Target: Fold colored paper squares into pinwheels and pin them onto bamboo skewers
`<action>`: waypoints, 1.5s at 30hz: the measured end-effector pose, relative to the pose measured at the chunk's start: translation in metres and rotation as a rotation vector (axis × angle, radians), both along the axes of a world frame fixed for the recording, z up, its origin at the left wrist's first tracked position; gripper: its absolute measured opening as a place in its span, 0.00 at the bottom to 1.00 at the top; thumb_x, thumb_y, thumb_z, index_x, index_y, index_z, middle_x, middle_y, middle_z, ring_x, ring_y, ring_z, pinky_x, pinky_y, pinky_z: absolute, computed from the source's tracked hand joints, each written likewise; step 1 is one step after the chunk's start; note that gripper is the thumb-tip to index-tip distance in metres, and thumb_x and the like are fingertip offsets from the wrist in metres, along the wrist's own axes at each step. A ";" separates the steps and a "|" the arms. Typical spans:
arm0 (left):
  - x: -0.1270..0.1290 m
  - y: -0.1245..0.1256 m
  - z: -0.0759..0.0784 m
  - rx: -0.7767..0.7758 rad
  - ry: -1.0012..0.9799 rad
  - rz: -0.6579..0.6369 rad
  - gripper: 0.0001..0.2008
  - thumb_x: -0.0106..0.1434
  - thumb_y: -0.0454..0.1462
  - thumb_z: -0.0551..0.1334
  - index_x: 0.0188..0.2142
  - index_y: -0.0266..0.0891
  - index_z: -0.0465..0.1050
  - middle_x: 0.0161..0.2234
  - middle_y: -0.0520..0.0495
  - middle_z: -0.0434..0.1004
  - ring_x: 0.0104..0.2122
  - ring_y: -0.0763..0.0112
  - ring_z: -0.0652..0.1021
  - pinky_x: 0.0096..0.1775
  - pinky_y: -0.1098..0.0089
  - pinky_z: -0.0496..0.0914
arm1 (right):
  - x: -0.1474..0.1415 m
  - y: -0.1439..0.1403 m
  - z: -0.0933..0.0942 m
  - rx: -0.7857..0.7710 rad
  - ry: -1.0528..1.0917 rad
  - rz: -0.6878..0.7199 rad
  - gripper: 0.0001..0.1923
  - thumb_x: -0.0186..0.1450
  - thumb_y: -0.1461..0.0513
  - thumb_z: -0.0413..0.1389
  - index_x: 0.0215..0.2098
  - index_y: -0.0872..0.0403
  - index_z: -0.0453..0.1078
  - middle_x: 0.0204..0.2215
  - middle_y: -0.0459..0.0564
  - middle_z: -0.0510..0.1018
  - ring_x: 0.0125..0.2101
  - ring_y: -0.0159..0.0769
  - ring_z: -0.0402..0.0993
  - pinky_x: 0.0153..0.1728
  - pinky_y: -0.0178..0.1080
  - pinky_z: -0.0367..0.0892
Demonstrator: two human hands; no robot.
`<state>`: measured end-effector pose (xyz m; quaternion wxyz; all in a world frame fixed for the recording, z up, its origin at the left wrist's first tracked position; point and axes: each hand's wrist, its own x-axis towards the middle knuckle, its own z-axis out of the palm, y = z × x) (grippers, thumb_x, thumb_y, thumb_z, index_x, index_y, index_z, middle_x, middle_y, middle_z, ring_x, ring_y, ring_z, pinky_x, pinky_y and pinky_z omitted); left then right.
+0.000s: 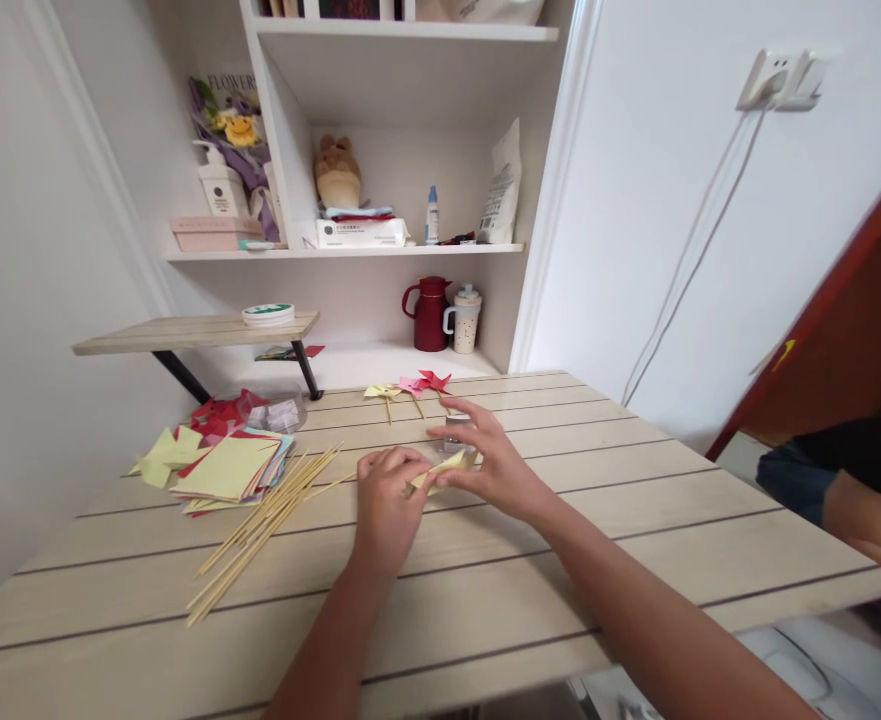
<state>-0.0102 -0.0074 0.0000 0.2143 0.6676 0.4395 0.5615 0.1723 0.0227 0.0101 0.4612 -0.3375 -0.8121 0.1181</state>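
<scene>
- My left forearm comes up from the near edge of the table (507, 590), and my left hand (391, 490) is to the right of the sticks (267, 530), with the back of the hand upward and the fingers curled inward.
- With these curled fingers I grip one end of the yellow paper (447, 466).
- My right forearm comes in slantwise from the right side; my right hand (489, 455) is farther to the right of the sticks than the left one.
- My right thumb lies along the paper, while the upper fingers are stretched out and parted; whether this hand pinches the paper, I cannot tell.
- The yellow paper is to the right of the sticks, between my two hands. Its long axis is slanted: one end points to my left fingers, the other rises toward my right palm.
- A small clear box (457, 430) is also to the right of the sticks, just beyond the paper.
- Three pinwheels, yellow (382, 391), pink (411, 385) and red (435, 380), lie beyond the sticks and to their right.
- The stack of paper (228, 468) is just to the left of the sticks.
</scene>
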 end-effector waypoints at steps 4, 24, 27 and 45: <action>-0.002 0.001 -0.004 0.053 0.119 0.013 0.07 0.57 0.34 0.67 0.28 0.50 0.82 0.33 0.48 0.80 0.38 0.58 0.75 0.55 0.57 0.54 | -0.005 -0.001 -0.002 0.008 -0.099 -0.029 0.11 0.56 0.55 0.70 0.37 0.44 0.81 0.61 0.50 0.69 0.61 0.57 0.61 0.60 0.61 0.55; 0.000 0.007 -0.012 -0.220 -0.543 -0.077 0.42 0.56 0.57 0.66 0.65 0.45 0.57 0.56 0.38 0.69 0.56 0.59 0.71 0.55 0.64 0.62 | -0.011 -0.006 0.005 -0.887 0.732 0.233 0.18 0.48 0.56 0.70 0.35 0.58 0.80 0.29 0.50 0.83 0.29 0.37 0.75 0.35 0.39 0.66; 0.003 0.008 -0.013 -0.332 -0.652 -0.212 0.41 0.51 0.56 0.71 0.60 0.43 0.64 0.54 0.39 0.73 0.56 0.59 0.72 0.55 0.66 0.64 | -0.012 -0.006 0.005 -0.919 0.806 0.235 0.17 0.46 0.57 0.71 0.32 0.59 0.80 0.29 0.51 0.83 0.28 0.36 0.74 0.35 0.38 0.65; 0.006 -0.001 -0.004 -0.512 -0.646 -0.196 0.22 0.48 0.42 0.76 0.40 0.33 0.80 0.35 0.42 0.84 0.37 0.63 0.80 0.43 0.66 0.71 | -0.027 -0.009 -0.005 -0.960 0.772 0.169 0.13 0.46 0.62 0.70 0.29 0.58 0.79 0.26 0.48 0.81 0.26 0.32 0.70 0.32 0.36 0.62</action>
